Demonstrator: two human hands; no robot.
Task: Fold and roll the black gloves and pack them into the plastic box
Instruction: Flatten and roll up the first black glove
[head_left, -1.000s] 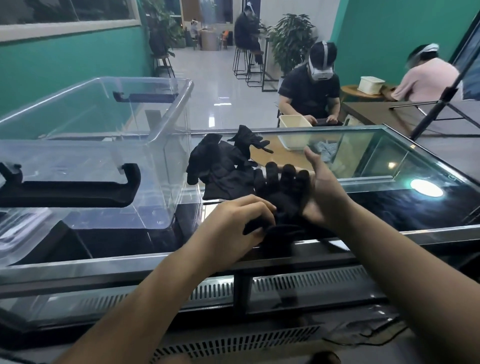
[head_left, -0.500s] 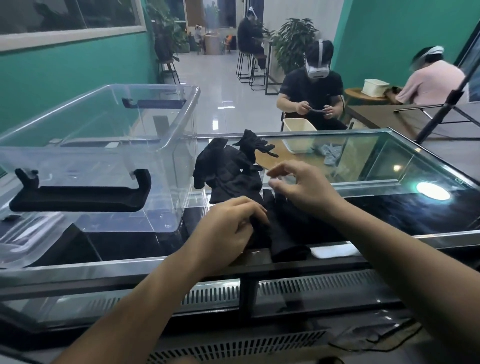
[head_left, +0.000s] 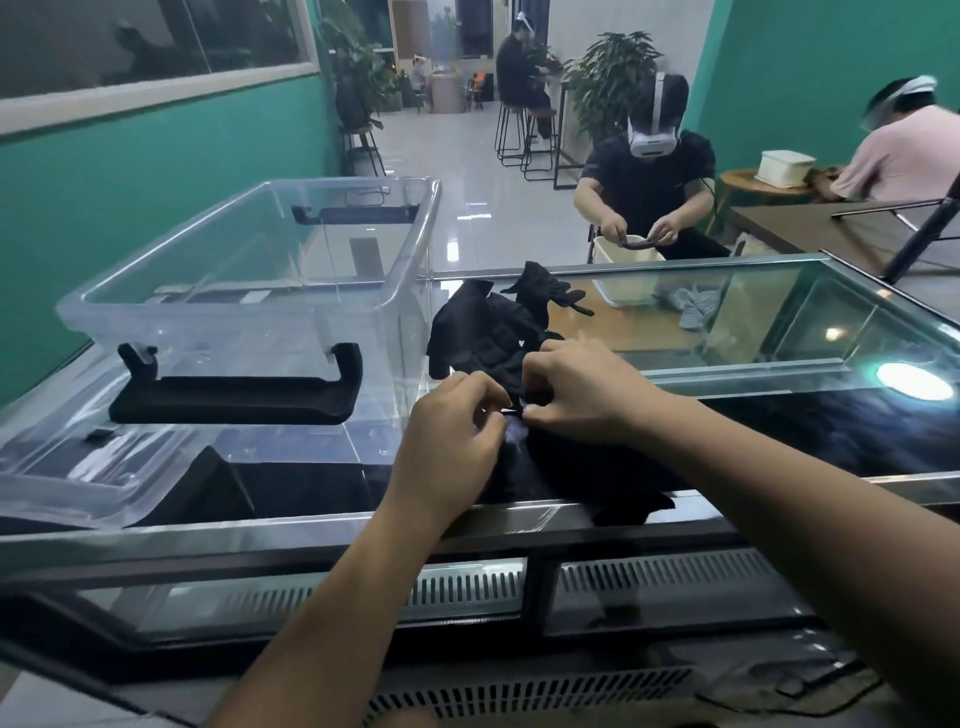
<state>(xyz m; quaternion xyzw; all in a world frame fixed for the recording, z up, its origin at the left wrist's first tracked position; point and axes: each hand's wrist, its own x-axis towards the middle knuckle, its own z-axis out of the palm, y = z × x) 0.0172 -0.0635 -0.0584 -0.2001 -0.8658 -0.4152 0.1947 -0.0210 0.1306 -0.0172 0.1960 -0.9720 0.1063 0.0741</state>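
Note:
A black glove (head_left: 566, 478) lies flat on the glass counter top (head_left: 779, 395) near its front edge. My left hand (head_left: 447, 441) and my right hand (head_left: 576, 395) meet over its far end, and both pinch the fabric there with curled fingers. Just behind my hands sits a heap of more black gloves (head_left: 488, 332). The clear plastic box (head_left: 249, 296) with black handles stands to the left of the heap, open at the top and with nothing inside.
The box's clear lid (head_left: 78, 467) lies at the front left of the counter. Across the counter a person in a headset handles something over a white tub (head_left: 623, 260). Another person sits at a table at the far right.
The glove was held up against my right palm; it now lies flat on the glass. My right hand has turned down and come to my left hand, pinching the glove's far end.

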